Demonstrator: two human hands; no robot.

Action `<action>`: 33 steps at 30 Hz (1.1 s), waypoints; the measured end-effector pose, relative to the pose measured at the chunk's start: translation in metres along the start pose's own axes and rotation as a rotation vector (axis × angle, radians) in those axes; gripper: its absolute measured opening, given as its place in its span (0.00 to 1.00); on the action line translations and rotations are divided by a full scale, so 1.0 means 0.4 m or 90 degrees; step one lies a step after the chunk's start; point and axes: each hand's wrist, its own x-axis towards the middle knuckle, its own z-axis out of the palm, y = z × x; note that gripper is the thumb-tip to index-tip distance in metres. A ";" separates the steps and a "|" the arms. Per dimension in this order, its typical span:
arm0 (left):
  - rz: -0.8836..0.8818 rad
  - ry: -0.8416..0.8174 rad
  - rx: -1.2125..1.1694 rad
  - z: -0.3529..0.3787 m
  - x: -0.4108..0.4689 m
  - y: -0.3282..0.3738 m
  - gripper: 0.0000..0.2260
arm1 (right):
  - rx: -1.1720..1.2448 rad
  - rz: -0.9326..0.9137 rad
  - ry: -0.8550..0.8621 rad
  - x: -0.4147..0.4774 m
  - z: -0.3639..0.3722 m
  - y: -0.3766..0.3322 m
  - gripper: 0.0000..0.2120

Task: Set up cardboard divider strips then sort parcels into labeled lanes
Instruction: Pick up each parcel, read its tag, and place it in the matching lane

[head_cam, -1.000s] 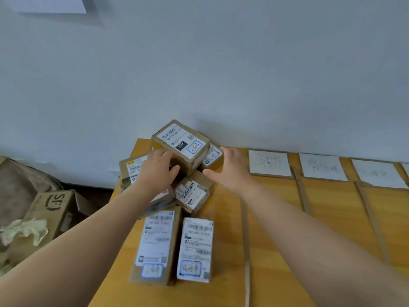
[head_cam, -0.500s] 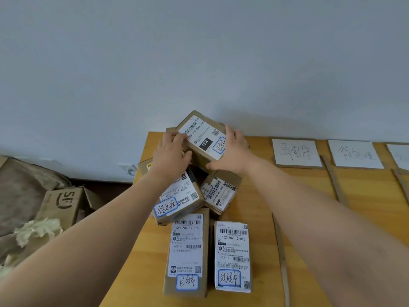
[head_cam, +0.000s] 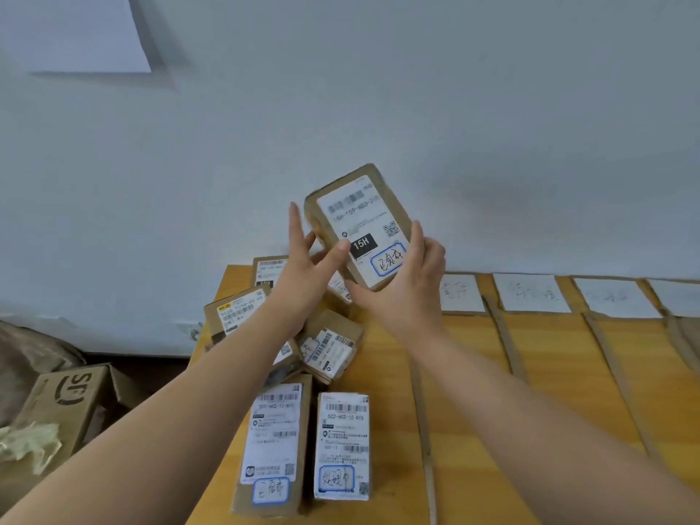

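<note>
I hold a brown parcel [head_cam: 360,225] with a white label marked 15H up in the air above the pile, tilted toward me. My left hand [head_cam: 308,267] grips its left edge with thumb on the label and fingers spread. My right hand [head_cam: 407,276] cups its lower right corner. Below lie several labelled parcels [head_cam: 329,348] in a heap at the table's far left, with two long parcels [head_cam: 274,445] [head_cam: 342,445] side by side nearer me. Cardboard divider strips [head_cam: 503,339] [head_cam: 610,369] run across the wooden table [head_cam: 549,411], with white lane labels [head_cam: 530,293] along the wall.
A thin strip [head_cam: 420,430] borders the parcel pile on its right. On the floor at left stands an open SF cardboard box [head_cam: 72,399] with crumpled paper [head_cam: 26,445]. The white wall rises straight behind the table.
Both hands took hold of the 15H parcel on top of the pile and lifted it up and to the right, turning its label toward me.
</note>
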 end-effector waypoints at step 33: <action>0.009 -0.034 -0.132 0.102 -0.090 0.095 0.18 | 0.531 0.146 -0.118 0.003 -0.300 0.023 0.08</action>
